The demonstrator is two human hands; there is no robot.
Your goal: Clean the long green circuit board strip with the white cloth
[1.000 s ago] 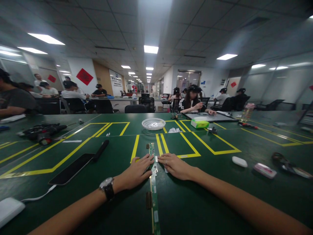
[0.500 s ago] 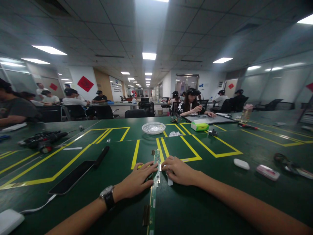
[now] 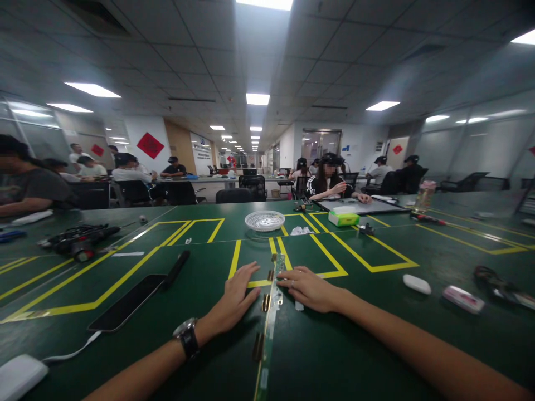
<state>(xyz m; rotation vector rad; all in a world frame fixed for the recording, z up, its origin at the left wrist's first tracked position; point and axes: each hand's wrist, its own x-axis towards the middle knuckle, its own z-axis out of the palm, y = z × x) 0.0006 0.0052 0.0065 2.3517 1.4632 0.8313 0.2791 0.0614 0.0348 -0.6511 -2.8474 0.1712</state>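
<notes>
While spread hands flank circuit strip (image 3: 271,312) | left hand (image 3: 234,301) flat | right hand (image 3: 311,289) flat | print unreadable

A matt green mat with glossy yellow tape lines covers the bench (image 3: 376,345), where a long green circuit-board strip (image 3: 270,312) with brassy metal connectors, a glossy black phone (image 3: 125,303) and a white plastic basket (image 3: 264,220) lie.
</notes>
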